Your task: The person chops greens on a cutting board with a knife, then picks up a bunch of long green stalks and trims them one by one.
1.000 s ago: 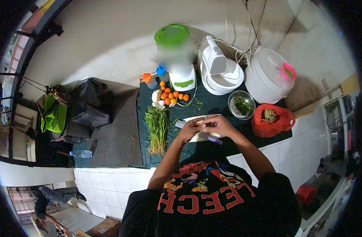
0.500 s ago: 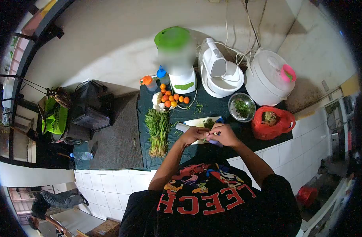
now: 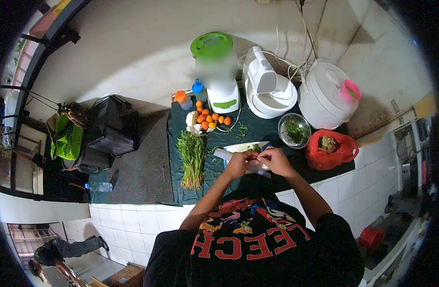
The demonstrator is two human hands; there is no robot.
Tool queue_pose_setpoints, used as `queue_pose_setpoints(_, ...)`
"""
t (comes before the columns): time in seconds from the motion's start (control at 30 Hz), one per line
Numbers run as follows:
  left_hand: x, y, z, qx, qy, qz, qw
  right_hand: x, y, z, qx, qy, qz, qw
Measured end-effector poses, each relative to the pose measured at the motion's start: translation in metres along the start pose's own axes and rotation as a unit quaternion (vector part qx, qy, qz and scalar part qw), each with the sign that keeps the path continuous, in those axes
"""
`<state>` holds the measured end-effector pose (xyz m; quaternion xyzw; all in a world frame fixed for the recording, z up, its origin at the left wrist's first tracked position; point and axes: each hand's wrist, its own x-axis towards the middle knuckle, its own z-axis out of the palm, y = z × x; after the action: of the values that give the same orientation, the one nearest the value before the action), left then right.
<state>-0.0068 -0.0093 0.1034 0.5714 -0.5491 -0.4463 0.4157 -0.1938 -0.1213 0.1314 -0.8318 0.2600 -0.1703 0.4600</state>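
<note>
Together, curled bare hands (image 3: 277, 162) above a flat white board (image 3: 236, 148).

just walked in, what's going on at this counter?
Left hand and right hand are fingertip-close over a white cutting board, with whatever they're handling too small to make out. A bundle of greens lies to the left; finely cut greens sit in a clear bowl to the right.

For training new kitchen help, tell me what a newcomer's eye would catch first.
Probably the bright red bag at the right end of the dark cloth. Next, the small orange fruits heaped just beyond the leafy bunch. Then the left hand and right hand, fingertips close together over the white board.
</note>
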Motion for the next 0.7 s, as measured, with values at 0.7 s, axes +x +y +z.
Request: queue_pose_setpoints(0.7,-0.009,-0.011,-0.014,0.333,0.092,0.031,0.938,-0.029,0.046,0.030,-0.144,-0.050,0.082,0.985)
